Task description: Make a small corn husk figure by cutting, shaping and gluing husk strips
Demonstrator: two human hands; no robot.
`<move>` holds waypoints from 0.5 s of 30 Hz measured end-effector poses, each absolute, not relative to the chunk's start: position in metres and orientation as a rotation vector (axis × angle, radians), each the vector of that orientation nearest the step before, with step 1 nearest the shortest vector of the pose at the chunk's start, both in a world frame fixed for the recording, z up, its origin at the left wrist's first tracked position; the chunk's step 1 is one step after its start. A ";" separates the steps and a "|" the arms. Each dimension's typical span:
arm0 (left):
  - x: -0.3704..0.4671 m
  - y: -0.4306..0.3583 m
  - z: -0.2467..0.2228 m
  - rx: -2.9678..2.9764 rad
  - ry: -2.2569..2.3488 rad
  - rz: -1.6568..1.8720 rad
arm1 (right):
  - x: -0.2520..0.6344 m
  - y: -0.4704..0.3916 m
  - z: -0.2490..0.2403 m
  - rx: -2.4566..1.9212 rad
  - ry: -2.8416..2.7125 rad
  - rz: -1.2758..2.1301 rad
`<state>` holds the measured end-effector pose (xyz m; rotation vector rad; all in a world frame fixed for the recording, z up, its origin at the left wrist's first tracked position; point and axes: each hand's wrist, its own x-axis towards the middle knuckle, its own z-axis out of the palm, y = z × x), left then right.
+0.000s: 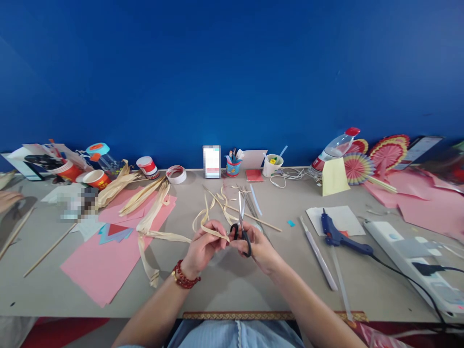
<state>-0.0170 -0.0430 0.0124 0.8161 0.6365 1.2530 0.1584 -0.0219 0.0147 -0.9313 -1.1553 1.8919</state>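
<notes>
My left hand [203,249] pinches a pale strip of dried corn husk [216,233] just left of the table's middle. Fingers of my right hand [258,244] are hooked through the black handles of a pair of scissors [241,209], whose blades point away from me. Thumb and fingertips of that hand come close to the strip's end; whether they touch it I cannot tell. Beyond both hands lie thin husk strips [206,208] and a wooden stick [253,218]. A longer husk piece [149,224] rests on pink paper to the left.
On the right are a blue hot glue gun [339,237], a craft knife [319,256] and a white power strip [406,261]. Pink paper [105,261] covers the left. Along the wall stand a phone [212,162], a pen cup [233,167], a tape roll [176,175] and a plastic bottle [331,150].
</notes>
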 end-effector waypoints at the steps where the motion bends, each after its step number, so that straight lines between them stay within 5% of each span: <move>1: -0.017 -0.042 0.012 0.801 0.629 1.245 | 0.158 -0.022 0.014 -0.910 -1.147 1.900; 15: -0.011 -0.046 0.007 1.148 0.908 1.226 | 0.155 -0.029 0.014 -1.023 -1.433 1.395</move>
